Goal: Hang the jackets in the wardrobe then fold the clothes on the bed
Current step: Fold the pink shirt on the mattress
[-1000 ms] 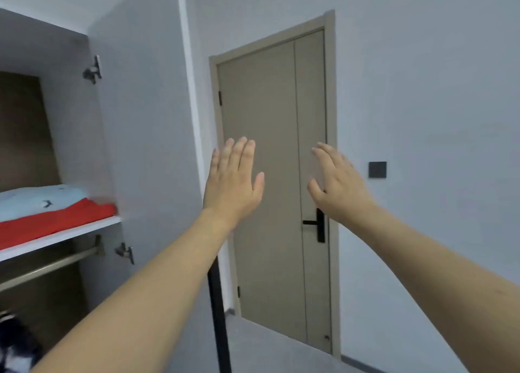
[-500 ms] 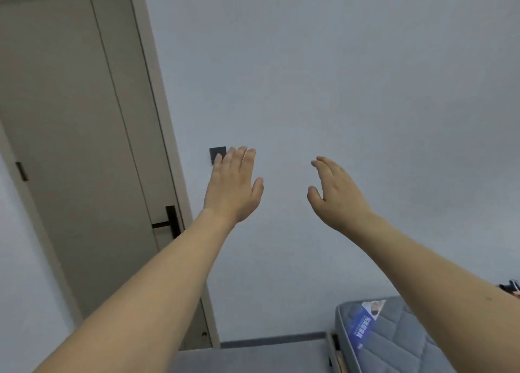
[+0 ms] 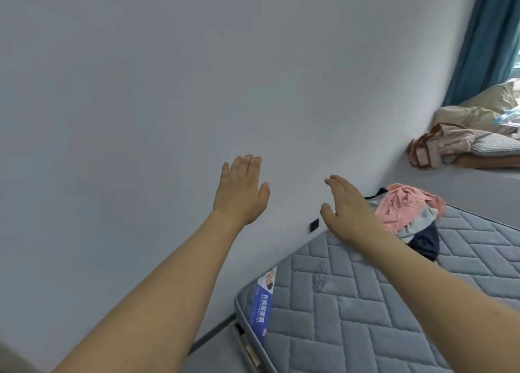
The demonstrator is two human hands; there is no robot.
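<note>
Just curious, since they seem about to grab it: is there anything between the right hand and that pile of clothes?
No. In the head view the right hand overlaps the clothes pile on the mattress; nothing lies between them.

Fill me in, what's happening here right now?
A person holds both bare arms out in front, facing a plain wall. The left hand and right hand are open with fingers spread, nothing in either grip. To the right, a heap of unfolded clothes, pink, grey and dark blue, lies on the grey quilted mattress against the wall. No folding has begun. No wardrobe or jackets are in view.
</note>
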